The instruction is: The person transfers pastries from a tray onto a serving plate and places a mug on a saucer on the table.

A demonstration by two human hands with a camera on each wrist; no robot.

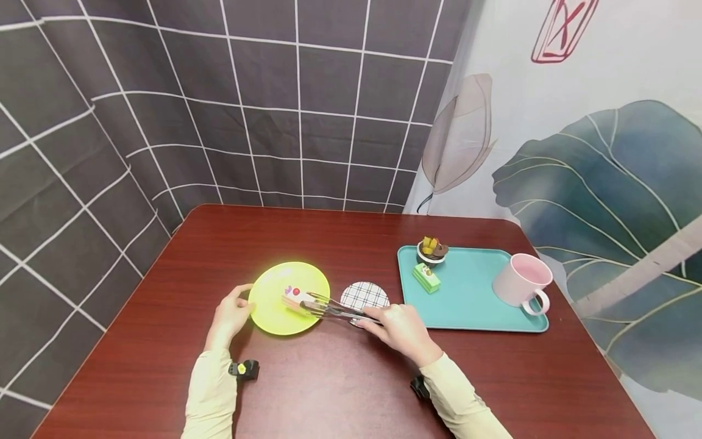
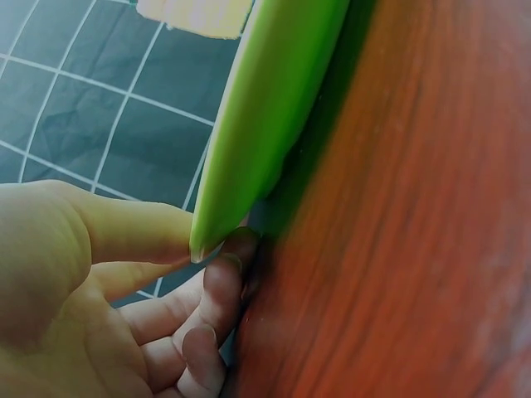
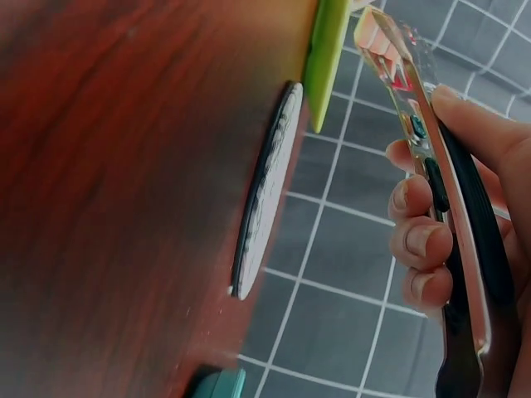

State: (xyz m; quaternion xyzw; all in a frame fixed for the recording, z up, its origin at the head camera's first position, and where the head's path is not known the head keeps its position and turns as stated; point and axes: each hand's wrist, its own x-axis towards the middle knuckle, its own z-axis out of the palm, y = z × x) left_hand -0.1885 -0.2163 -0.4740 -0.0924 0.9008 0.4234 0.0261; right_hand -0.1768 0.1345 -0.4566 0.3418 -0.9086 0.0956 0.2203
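A yellow-green plate (image 1: 274,280) lies on the table, and my left hand (image 1: 229,316) pinches its left rim between thumb and fingers. The left wrist view has the thumb (image 2: 141,232) on top of the plate's edge, with fingers below. My right hand (image 1: 403,330) grips metal tongs (image 1: 342,312) with dark handles, seen closely in the right wrist view. Their tips reach over the plate to a small slice of cake (image 1: 292,293) with white topping and a red dot. Whether the tips clamp the cake or only touch it, I cannot tell.
A round checkered coaster (image 1: 364,294) lies between the plate and a teal tray (image 1: 466,311), under the tongs. On the tray are a fruit-topped cupcake (image 1: 431,251), a green cake piece (image 1: 426,278) and a pink mug (image 1: 521,280). A gridded dark curtain (image 1: 263,134) hangs behind the table.
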